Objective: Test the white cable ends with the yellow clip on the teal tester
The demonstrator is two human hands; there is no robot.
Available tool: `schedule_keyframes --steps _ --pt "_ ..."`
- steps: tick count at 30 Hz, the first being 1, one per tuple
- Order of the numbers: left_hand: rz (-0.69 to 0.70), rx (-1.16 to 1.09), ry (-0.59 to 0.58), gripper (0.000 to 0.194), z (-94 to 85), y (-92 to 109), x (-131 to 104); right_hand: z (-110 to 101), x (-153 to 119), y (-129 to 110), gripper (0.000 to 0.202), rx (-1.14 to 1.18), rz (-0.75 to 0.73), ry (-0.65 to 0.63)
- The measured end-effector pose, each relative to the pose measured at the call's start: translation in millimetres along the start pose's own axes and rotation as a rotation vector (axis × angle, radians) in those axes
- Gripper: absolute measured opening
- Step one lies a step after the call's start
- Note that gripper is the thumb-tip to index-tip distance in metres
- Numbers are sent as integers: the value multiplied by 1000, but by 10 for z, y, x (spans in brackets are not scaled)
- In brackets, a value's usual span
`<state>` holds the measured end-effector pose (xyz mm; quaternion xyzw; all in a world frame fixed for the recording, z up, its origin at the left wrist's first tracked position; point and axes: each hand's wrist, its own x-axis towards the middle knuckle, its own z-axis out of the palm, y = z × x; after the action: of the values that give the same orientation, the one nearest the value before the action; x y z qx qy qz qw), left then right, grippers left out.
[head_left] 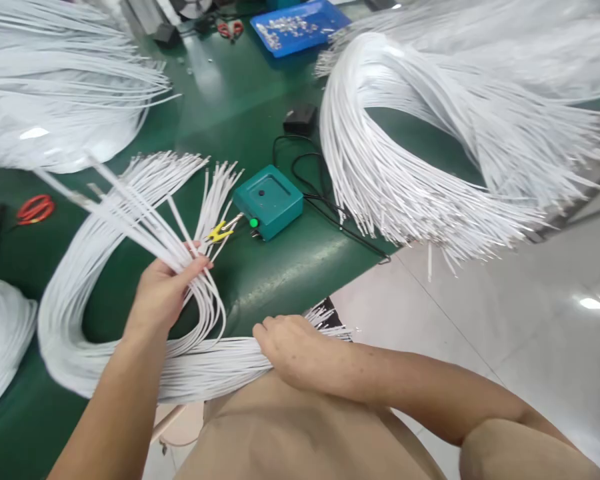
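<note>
Several white cables are pinched in my left hand, their ends pointing up and left and their lengths curving down to the right of the hand. My right hand is wrapped over a thick bundle of white cables near the table's front edge, close to the ends. This bundle loops round on the left, and its other ends fan out beyond my left hand. Just right of my left hand, a yellow clip is beside a teal box with a green light.
A large looped cable bundle lies at the right. More cables fill the back left, another coil the left edge. Red scissors, a blue tray of small parts and a black adapter rest on the green table.
</note>
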<state>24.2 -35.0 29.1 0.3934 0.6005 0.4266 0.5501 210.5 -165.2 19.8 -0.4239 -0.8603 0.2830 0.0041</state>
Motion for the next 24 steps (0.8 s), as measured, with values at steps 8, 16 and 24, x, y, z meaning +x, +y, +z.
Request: schedule_keyframes --steps 8,16,24 --pt "67 52 -152 33 28 -105 -17 -856 501 422 19 404 23 75" --pt "4 -4 -209 33 52 -123 -41 -1169 1234 720 29 396 89 613" --pt "42 -137 -210 32 -33 -340 175 -1302 1163 1241 97 -318 5 235"
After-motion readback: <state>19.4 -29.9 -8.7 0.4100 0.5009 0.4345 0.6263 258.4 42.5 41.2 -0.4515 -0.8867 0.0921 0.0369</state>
